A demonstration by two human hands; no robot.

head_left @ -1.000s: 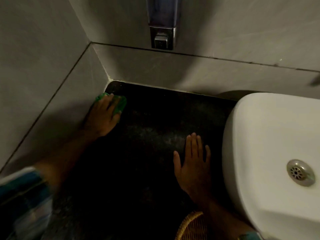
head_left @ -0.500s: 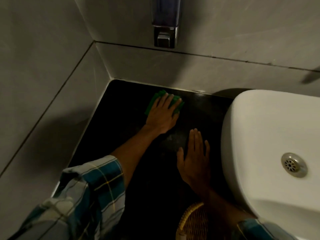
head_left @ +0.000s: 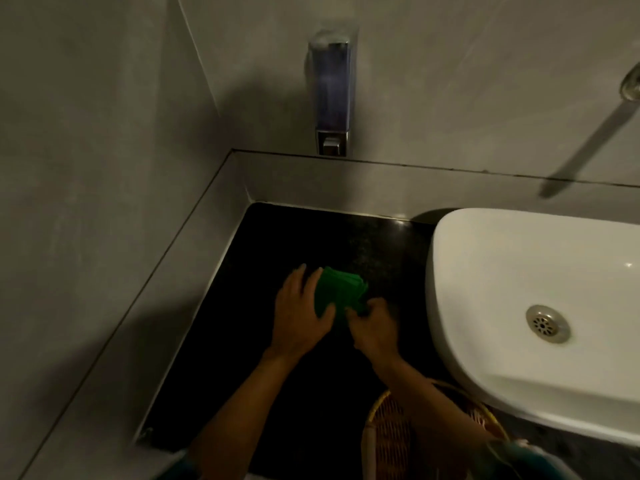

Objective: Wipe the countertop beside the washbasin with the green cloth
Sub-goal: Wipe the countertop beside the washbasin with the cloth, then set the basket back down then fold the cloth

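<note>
- Now both hands on cloth (head_left: 341, 292), mid-counter (head_left: 263, 341), just left of basin (head_left: 519, 289).
- Left hand (head_left: 299, 318) cupped over cloth's left side; right hand (head_left: 375, 327) pinching its near edge.
- Best refolded flat, then pressed down through overlapping strokes.

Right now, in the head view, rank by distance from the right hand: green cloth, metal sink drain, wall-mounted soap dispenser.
From the right hand:
1. Green cloth, touching its fingers, on the left.
2. Metal sink drain, in the basin to the right.
3. Wall-mounted soap dispenser, high on the back wall.
</note>
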